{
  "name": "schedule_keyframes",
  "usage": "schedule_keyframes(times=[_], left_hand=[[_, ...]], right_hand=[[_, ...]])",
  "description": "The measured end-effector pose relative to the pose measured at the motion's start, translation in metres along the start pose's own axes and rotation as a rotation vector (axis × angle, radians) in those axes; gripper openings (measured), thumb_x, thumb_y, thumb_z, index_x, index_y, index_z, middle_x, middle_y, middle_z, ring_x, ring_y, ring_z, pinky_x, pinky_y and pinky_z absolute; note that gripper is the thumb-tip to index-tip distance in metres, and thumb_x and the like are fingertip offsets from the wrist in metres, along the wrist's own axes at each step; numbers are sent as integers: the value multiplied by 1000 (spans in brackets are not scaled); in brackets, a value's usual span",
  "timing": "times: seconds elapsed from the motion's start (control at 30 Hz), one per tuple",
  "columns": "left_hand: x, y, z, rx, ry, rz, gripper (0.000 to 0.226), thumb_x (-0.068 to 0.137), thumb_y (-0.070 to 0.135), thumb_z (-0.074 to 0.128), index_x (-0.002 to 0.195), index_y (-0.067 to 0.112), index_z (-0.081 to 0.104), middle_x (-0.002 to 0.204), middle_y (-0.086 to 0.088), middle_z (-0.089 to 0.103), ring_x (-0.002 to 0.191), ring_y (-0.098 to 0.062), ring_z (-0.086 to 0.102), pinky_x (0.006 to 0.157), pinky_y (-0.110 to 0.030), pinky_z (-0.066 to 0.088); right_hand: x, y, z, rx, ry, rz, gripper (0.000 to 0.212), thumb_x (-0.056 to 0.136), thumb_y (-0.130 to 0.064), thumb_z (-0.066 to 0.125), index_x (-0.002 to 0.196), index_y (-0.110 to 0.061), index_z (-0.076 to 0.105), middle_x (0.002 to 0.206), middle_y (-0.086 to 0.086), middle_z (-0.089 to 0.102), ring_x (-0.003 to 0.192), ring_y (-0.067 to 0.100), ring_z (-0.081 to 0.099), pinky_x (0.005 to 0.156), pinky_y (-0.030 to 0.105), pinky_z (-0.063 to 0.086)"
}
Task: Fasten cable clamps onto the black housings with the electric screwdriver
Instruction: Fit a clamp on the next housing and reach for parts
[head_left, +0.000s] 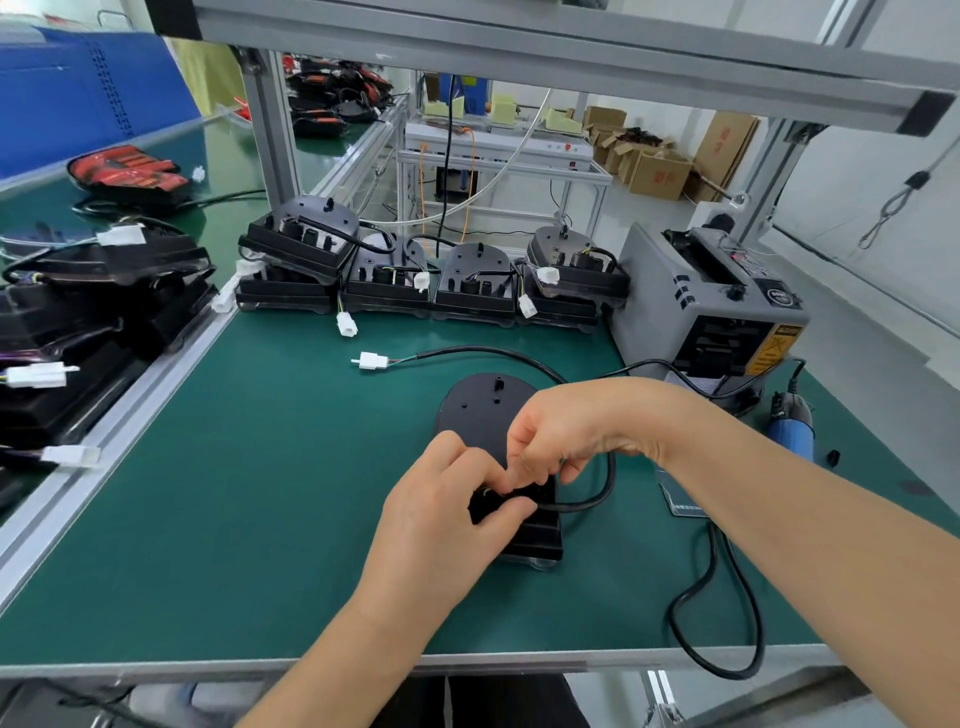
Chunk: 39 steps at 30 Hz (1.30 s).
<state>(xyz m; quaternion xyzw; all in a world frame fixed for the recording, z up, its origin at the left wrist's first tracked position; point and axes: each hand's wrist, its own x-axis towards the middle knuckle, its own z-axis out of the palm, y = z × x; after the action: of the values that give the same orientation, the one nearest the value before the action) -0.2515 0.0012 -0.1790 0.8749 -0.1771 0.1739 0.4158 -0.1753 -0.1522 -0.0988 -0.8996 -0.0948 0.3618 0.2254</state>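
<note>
Your left hand (441, 514) and right hand (561, 431) pinch the black cable (597, 499) against the black housing (483, 410) mid-bench (260, 493). Seat the cable flat before reaching for the electric screwdriver (792, 423) lying right.

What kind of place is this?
Probably a factory assembly line. A green work mat sits in a metal frame, many identical black housings wait in a row, and cardboard boxes are stacked behind.

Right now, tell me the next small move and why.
Probably reach the right hand for the blue screwdriver at the mat's right edge: both hands are pinching the black cable onto the housing, with no tool in either hand.
</note>
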Motion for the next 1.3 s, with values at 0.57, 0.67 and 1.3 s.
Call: schedule_keyframes(times=[0.57,0.67,1.3], left_hand=[[-4,-18,-5,8,7,320,6,85,17,64,84,13,69,81,2,53,111,-15,62,74,-31,56],[-5,-20,-2,35,36,350,6,85,13,66,83,10,70,81,-2,56,102,-14,65,76,-34,57],[-8,-20,2,17,71,321,6,84,12,67,83,9,73,82,-3,59,96,-9,66,82,-30,53]], right_hand=[[-3,-1,0,0,-17,-11,11,88,-27,66,81,-21,61,75,-6,59,74,7,52,63,18,48],[-4,2,0,27,-11,-25,10,87,-29,68,80,-24,62,73,-8,62,74,6,54,62,17,47],[-6,9,6,80,61,-40,10,87,-28,67,77,-25,64,68,-11,63,70,3,55,64,19,48]])
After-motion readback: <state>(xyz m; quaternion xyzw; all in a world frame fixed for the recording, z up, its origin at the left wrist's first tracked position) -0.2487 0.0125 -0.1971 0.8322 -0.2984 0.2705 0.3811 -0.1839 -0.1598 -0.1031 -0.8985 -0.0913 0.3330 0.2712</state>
